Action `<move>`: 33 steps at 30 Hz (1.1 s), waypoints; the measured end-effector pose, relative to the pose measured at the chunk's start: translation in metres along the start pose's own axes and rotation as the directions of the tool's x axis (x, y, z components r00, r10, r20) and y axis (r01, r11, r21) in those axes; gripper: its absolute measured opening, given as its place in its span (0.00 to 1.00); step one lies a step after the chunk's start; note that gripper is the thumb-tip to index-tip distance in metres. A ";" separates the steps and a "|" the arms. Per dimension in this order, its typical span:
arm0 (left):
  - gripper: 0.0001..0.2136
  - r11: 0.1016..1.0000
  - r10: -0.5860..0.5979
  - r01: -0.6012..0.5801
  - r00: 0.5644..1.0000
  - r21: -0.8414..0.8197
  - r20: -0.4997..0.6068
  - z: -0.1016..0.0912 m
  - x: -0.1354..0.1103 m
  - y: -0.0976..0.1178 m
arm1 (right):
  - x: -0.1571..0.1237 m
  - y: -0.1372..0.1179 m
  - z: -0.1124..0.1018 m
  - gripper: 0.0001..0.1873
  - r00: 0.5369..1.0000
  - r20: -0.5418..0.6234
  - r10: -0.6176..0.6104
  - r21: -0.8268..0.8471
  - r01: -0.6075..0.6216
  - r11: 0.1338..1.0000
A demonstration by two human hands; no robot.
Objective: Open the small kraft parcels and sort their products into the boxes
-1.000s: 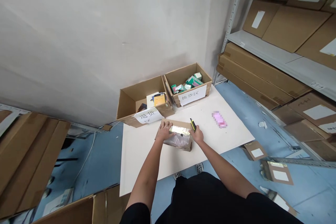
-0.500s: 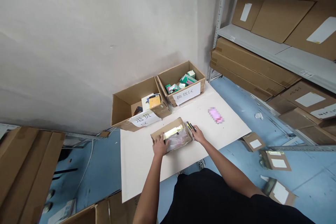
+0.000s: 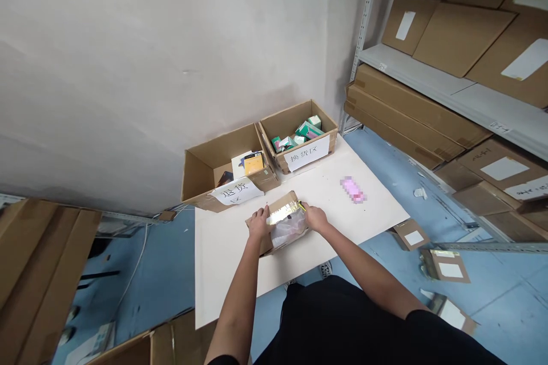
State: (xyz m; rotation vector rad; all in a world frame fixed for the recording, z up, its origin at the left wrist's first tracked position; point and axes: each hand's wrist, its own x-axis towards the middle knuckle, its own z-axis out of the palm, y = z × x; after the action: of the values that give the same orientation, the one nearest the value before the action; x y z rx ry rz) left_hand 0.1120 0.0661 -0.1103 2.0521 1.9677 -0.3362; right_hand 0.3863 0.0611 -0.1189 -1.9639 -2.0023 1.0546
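Note:
A small cardboard box (image 3: 265, 248) lies on the white tabletop, with shiny yellowish tape across its top and a clear plastic pouch with paper stuck to it. My left hand (image 3: 258, 223) grips the left part of this box from above, its fingers over the top. My right hand (image 3: 315, 218) is closed around a utility knife (image 3: 302, 205) with black and yellow parts. The knife's front end is at the right end of the tape; my fingers hide most of its body, and whether the blade touches the tape cannot be made out.
Behind the small box stand two open cartons with handwritten labels: the left carton (image 3: 201, 197) holds a yellow box and other packs, the right carton (image 3: 282, 162) several green-white boxes. A blurred pink item (image 3: 353, 189) lies right on the table (image 3: 226, 274). Shelves (image 3: 428, 77) with cartons rise at right.
My right hand has brought the utility knife leftward from beside the box onto the right end of its tape. My left hand has shifted slightly up and left on the box.

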 end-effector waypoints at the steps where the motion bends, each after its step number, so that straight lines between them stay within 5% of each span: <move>1: 0.43 1.000 0.000 0.000 1.000 0.003 -0.002 0.000 -0.001 0.000 | 0.002 -0.004 0.000 0.33 1.000 0.007 0.004 -0.015 -0.004 1.000; 8: 0.42 1.000 -0.003 0.002 1.000 0.012 0.009 0.001 0.000 0.001 | 0.011 -0.021 -0.006 0.30 0.998 0.070 -0.007 -0.074 0.012 0.997; 14: 0.41 1.000 0.008 -0.008 1.000 0.002 0.021 -0.001 0.005 -0.004 | -0.004 -0.009 -0.007 0.25 0.988 0.151 -0.008 -0.106 0.024 0.994; 21: 0.36 0.999 0.037 -0.037 0.995 0.000 0.095 -0.005 0.007 -0.012 | -0.049 0.052 -0.009 0.16 0.989 -0.139 0.056 0.177 -0.031 0.984; 25: 0.27 0.991 0.116 -0.108 0.986 -0.074 0.122 -0.005 0.003 -0.031 | -0.056 0.083 0.001 0.15 0.973 -0.068 0.220 0.569 -0.143 0.810; 29: 0.31 0.984 0.148 -0.132 0.979 -0.119 0.139 0.000 -0.001 -0.042 | -0.043 0.107 0.033 0.22 0.956 0.000 0.294 0.809 -0.173 0.562; 33: 0.34 0.993 0.068 -0.056 0.991 -0.107 0.118 0.009 -0.006 -0.036 | -0.026 0.137 0.060 0.23 0.929 -0.024 0.369 0.834 -0.185 0.519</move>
State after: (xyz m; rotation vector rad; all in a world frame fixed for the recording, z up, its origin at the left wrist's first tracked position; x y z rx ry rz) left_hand 0.0758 0.0590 -0.1180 1.9751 1.8076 -0.3301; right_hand 0.4686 0.0014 -0.2308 -1.7241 -0.7744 1.4315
